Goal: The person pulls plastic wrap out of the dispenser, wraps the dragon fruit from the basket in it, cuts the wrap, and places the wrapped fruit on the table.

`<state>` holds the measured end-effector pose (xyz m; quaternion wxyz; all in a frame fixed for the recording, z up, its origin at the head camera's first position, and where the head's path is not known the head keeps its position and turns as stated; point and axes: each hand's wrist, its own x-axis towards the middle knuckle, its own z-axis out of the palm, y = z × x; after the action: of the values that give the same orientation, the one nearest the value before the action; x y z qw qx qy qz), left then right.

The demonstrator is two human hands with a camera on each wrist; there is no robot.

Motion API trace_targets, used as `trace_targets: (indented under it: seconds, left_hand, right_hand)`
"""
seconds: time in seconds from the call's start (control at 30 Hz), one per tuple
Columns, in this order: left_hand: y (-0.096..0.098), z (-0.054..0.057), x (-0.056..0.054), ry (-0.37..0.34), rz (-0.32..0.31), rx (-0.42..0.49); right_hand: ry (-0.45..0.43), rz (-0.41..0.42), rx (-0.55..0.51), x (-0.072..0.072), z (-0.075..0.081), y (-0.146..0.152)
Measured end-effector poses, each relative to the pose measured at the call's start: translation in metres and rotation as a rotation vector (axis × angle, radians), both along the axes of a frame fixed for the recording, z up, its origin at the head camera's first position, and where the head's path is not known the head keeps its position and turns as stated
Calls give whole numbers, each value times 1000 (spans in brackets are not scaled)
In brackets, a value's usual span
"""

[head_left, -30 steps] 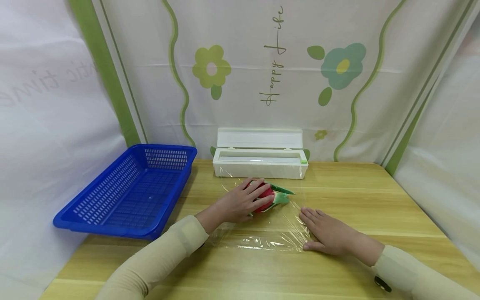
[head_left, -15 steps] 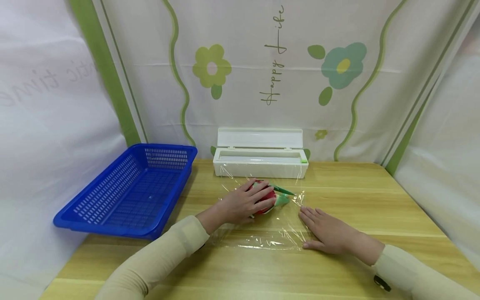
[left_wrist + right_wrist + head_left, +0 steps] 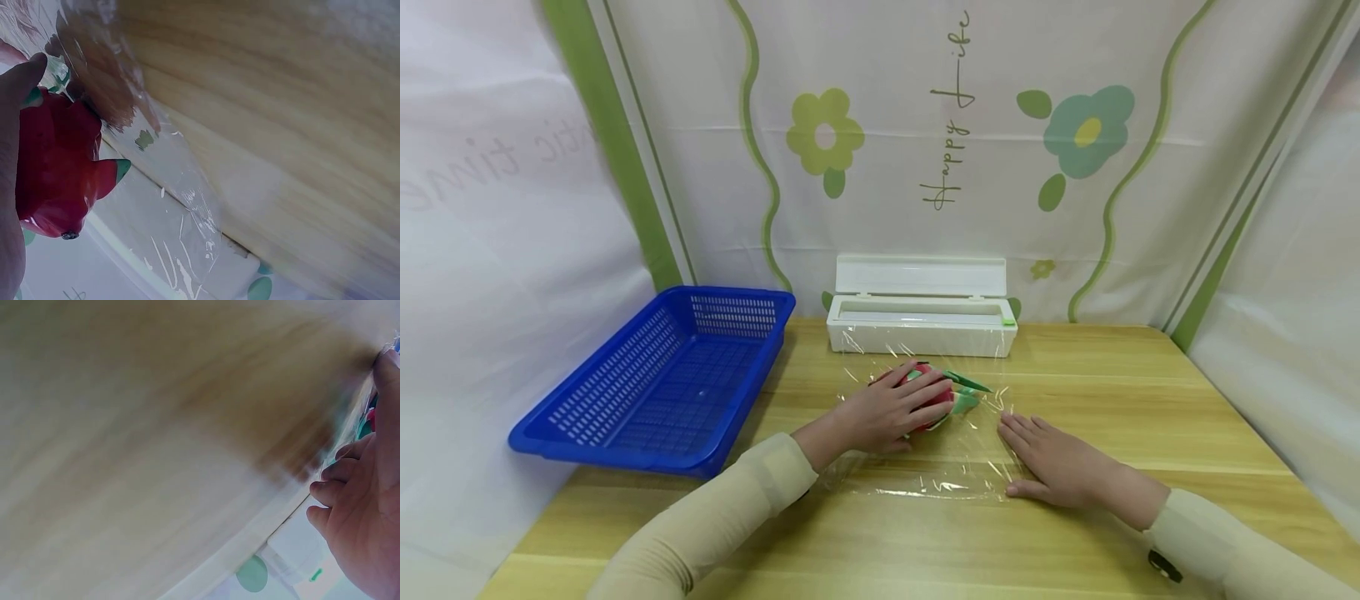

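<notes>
A red dragon fruit [image 3: 917, 385] with green-tipped scales lies over a sheet of clear plastic wrap [image 3: 917, 479] in the middle of the table. My left hand [image 3: 883, 412] holds it from above, fingers curled over its top and the thumb on the near side. In the left wrist view the dragon fruit [image 3: 59, 162] shows a dark tip at one end, and the wrap [image 3: 181, 212] spreads beside it. My right hand [image 3: 1060, 462] rests flat at the right edge of the wrap, fingers straight and thumb spread. The palm hides what is under it.
Behind the fruit stands a white wrap dispenser [image 3: 921, 340] with its lid raised and a green slider at the right end. A blue plastic basket [image 3: 617, 457] sits on the left of the wooden table [image 3: 880, 550]. A printed curtain [image 3: 895, 233] closes off the back.
My left hand and the dragon fruit have shifted slightly to the right and nearer to me. The creases in the wrap have changed near the right hand, which stays in place.
</notes>
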<state>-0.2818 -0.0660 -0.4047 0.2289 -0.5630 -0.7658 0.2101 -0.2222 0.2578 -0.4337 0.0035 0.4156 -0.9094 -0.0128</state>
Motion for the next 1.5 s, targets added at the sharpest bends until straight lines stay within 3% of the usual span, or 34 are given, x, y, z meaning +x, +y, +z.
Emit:
trace_targets:
  seconds: [0.2, 0.63, 1.3, 1.5]
  left_hand:
    - [-2, 0, 3, -2, -6, 5]
    - [-17, 0, 12, -31, -72, 119]
    - [-51, 6, 39, -33, 12, 89]
    - [-66, 2, 48, -50, 17, 84]
  right_hand:
    - [-6, -6, -12, 1, 2, 1]
    - [22, -13, -29, 4, 6, 5]
    - [64, -29, -40, 12, 11, 9]
    - [116, 18, -59, 17, 13, 8]
